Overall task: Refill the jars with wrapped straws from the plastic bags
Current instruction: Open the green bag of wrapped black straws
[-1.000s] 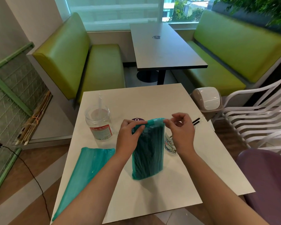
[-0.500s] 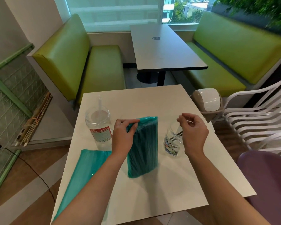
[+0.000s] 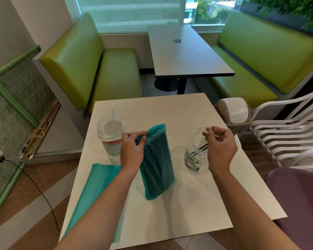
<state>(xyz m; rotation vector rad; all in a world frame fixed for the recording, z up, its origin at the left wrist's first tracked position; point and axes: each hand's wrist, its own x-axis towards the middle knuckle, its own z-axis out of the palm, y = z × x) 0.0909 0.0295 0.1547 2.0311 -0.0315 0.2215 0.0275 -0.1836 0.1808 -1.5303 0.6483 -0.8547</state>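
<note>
A teal plastic bag packed with dark straws stands upright in the middle of the white table. My left hand grips its top left corner. My right hand hovers just above the mouth of a small clear jar, fingers loosely curled with nothing visible between them. That jar holds a few black wrapped straws. A taller clear jar with a red label stands left of the bag, with one clear straw in it. A second teal bag lies flat at the table's left edge.
A small swing-lid bin sits off the table's far right corner. Stacked white chairs and a purple seat are to the right. Green benches and a dark table lie beyond.
My right hand left the top of the bag and moved right, to above the small jar. My left hand kept its grip and drew the bag slightly left, uncovering the jar.
</note>
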